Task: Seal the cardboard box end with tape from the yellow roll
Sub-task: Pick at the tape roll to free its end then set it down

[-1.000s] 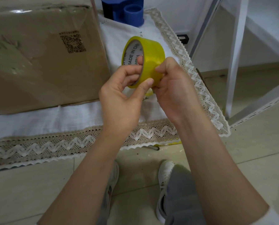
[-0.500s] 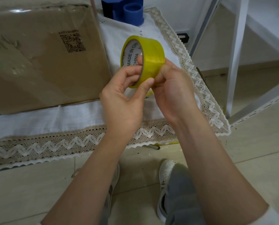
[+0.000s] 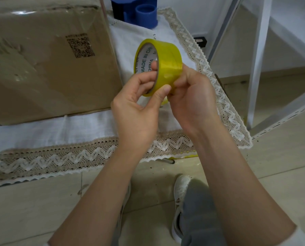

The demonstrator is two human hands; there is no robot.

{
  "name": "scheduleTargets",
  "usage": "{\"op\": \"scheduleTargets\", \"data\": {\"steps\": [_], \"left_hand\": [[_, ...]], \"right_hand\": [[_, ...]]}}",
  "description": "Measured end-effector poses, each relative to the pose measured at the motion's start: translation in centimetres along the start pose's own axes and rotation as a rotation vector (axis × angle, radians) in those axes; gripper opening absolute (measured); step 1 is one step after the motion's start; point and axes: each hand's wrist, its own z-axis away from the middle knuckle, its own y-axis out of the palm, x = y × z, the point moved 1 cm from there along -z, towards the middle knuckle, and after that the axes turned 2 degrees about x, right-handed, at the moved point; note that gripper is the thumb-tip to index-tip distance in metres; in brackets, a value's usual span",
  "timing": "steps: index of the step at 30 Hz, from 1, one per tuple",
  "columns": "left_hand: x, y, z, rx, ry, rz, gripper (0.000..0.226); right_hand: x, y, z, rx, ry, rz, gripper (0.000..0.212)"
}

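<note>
The yellow tape roll (image 3: 167, 57) is held up in front of me, its white core printed "MADE IN CHINA". My left hand (image 3: 137, 110) grips it with fingers through the core and the thumb pressed on the outer band. My right hand (image 3: 192, 100) pinches the roll's lower right side, fingertips curled against the tape surface. The cardboard box (image 3: 41, 64) stands at the left on a white cloth, its near face bearing a QR code and glossy clear tape. Neither hand touches the box.
A white cloth with a lace border (image 3: 63, 157) covers the low surface under the box. A blue tape dispenser (image 3: 137, 11) sits behind the roll. White metal shelf legs (image 3: 256, 68) stand at the right. My shoes (image 3: 180, 190) rest on the tiled floor below.
Both hands have shifted slightly on the roll; my right fingers have curled tighter against its lower edge and the roll has turned a little. The box has not moved.
</note>
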Motion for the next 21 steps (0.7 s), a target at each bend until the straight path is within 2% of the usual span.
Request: {"op": "scheduleTargets", "data": {"steps": [3,5,8,10,12,21], "left_hand": [[0.0,-0.3,-0.4,-0.006,-0.048,0.099,0.024],[-0.1,-0.5,-0.6,-0.013,-0.063,0.145,0.023],[-0.2,-0.8,-0.7,-0.013,-0.068,0.152,0.023],[-0.1,-0.9,-0.7,-0.015,-0.072,0.141,0.024],[0.0,-1.0,-0.7,-0.018,-0.068,0.122,0.023],[0.0,-1.0,-0.6,0.012,0.013,-0.023,0.025]], "right_hand": [[0.2,-0.3,-0.1,0.019,0.039,0.056,0.066],[0.5,-0.6,0.1,-0.054,-0.033,0.284,0.056],[0.9,-1.1,0.9,-0.114,-0.352,0.673,0.046],[1.0,-1.5,1.0,-0.109,-0.489,0.832,0.035],[1.0,-1.9,0.8,-0.111,-0.584,0.933,0.024],[1.3,-2.4,0.4,-0.147,-0.895,1.186,0.006]]}}
